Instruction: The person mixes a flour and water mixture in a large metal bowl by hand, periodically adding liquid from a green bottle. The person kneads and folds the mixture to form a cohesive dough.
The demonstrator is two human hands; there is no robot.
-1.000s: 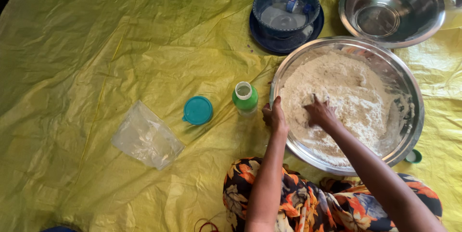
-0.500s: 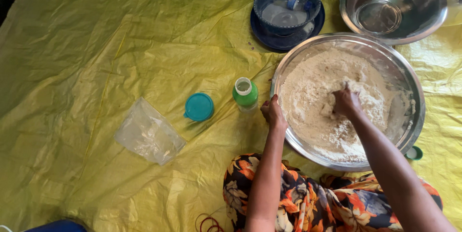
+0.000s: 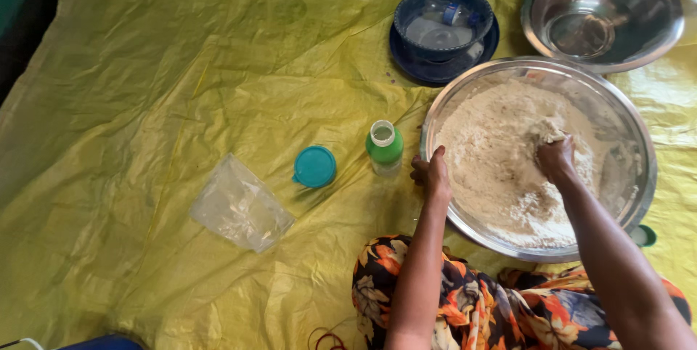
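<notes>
Change: the right hand (image 3: 556, 159) has travelled from the flour's middle up toward two o'clock in the bowl, and a clump now sits at its fingertips; the left hand stays on the rim.
Flour (image 3: 501, 168): pale, powdery heap, rough and lumpy, filling the big steel bowl (image 3: 624, 125) at the right of the sheet.
Right hand: fingers curled down into the flour, closed around a doughy clump just above the knuckles at twelve o'clock.
Left hand (image 3: 433, 175): fingers curled over the bowl's rim at nine o'clock, thumb outside, gripping the metal edge.
Bottle (image 3: 384, 148): small, clear, green collar, uncapped, upright just beside the left hand at ten o'clock.
Teal lid (image 3: 314, 167): round, flat, further left.
Plastic bag (image 3: 240, 205): clear, crumpled, well left.
Blue bowl (image 3: 443, 19): round, on a blue plate, at twelve o'clock.
Second steel bowl (image 3: 602, 16): shiny, at one o'clock.
Sheet (image 3: 181, 67): yellow, wrinkled plastic under everything.
</notes>
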